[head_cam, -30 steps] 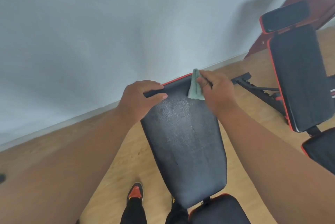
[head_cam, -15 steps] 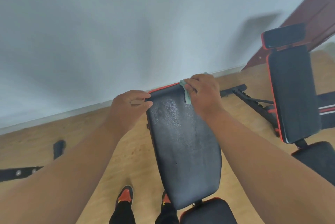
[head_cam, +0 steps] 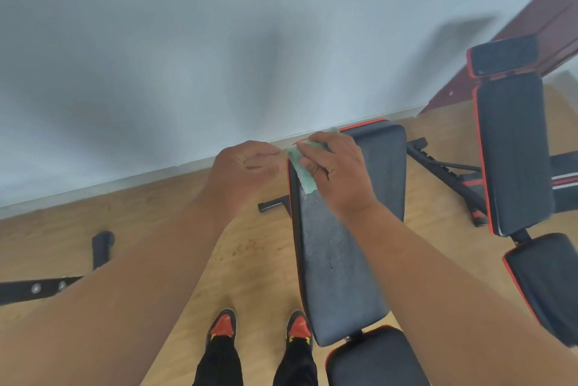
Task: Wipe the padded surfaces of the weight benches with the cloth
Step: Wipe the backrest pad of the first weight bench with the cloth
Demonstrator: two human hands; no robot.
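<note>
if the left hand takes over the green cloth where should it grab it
Likely the cloth's free strip that hangs over the back pad's left edge, pinched from the left side. The right hand covers the rest of it, while that strip lies bare just beside the left hand, which holds nothing.

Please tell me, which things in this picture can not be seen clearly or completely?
- Green cloth, head view: mostly covered by the right hand that holds it on the backrest pad.
- Seat pad: cut off by the bottom edge.
- Second bench: its lower pad runs out of the right edge.
- Left hand: slightly blurred; whether its fingertips touch the pad edge cannot be told.
- Black bar on the floor: cut off at the left edge.
</note>
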